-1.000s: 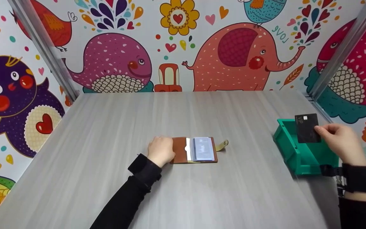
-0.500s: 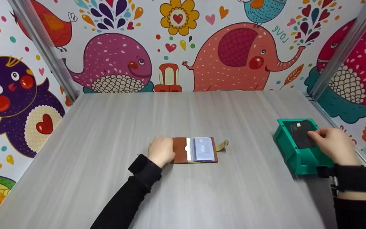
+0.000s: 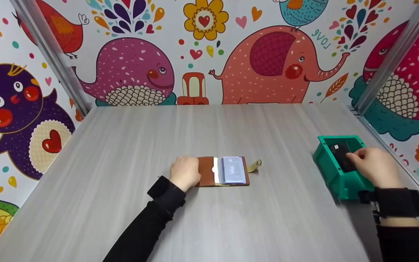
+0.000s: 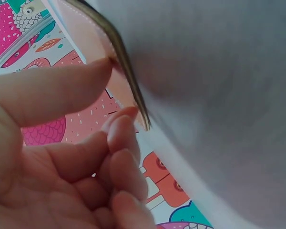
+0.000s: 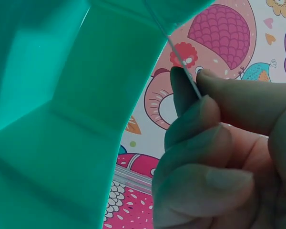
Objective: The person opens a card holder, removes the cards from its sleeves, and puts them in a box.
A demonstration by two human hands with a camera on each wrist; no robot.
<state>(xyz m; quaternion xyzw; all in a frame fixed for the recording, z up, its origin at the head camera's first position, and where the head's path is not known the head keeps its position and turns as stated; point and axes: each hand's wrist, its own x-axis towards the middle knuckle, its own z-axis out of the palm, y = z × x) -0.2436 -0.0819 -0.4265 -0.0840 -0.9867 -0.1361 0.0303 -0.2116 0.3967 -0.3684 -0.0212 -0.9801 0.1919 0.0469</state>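
A small brown card wallet (image 3: 205, 170) lies spread open on the table, with a stack of clear plastic sleeves (image 3: 234, 170) on its right half. At its left edge my left hand (image 3: 184, 173) holds the cover; the left wrist view shows thumb and curled fingers against the cover (image 4: 88, 36). My right hand (image 3: 378, 167) pinches a black card (image 3: 341, 157) between thumb and forefinger. That card is tilted and partly inside the green bin (image 3: 327, 174). In the right wrist view the card (image 5: 174, 47) is seen edge-on, beside the bin wall (image 5: 100, 71).
A strap with a snap (image 3: 255, 166) sticks out from the wallet's right side. The grey wood-grain table (image 3: 151, 134) meets printed walls at the back and sides. Metal posts (image 3: 387, 58) stand at the corners.
My right hand has moved left and the card has gone down from above the bin to partly within it. The left hand and the wallet stay put.
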